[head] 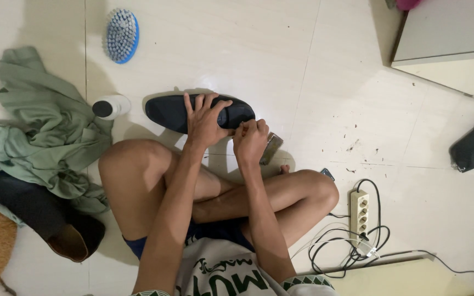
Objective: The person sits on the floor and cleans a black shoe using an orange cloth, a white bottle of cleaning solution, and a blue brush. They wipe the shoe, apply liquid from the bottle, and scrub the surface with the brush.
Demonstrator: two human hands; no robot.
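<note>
Head view: shoe (171, 111) amid bottle (111, 106), bare tiles (314, 71).

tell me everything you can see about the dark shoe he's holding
The dark navy slip-on shoe lies on the pale tiled floor, lengthwise left to right, in front of the crossed legs. It looks matte, like suede or cloth. The left hand spreads over its middle; the right hand pinches at its right end.

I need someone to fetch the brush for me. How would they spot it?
Start from the crumpled green cloth on the pale tiled floor. Beyond it, past the small white black-capped bottle, lies the oval blue scrubbing brush, bristles upward, the only blue-rimmed thing there.
</note>
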